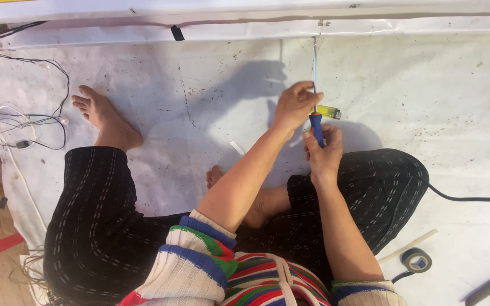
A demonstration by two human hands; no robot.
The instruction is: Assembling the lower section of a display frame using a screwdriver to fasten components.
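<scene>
- Where the person sits cross-legged on the white floor sheet [438, 102], the right hand [323, 152] is clenched round the blue handle of a screwdriver [316, 127], just above the lap.
- Left hand [294, 105] pinches its thin shaft higher up, beside a yellow lighter [329, 112].
- It looks light and stiff; the handle is the sure place to hold.
- Its long axis runs away from the body, tip pointing at the sheet's far folded edge.
- Black tape roll [415, 260] lies well apart.

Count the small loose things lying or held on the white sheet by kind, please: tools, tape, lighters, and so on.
Screwdriver with blue handle, held in right hand, shaft steadied by left hand: 1
Yellow lighter: 1
Black tape roll: 1
Pale stick: 1
Dark flat tool: 1
Total: 5
</scene>
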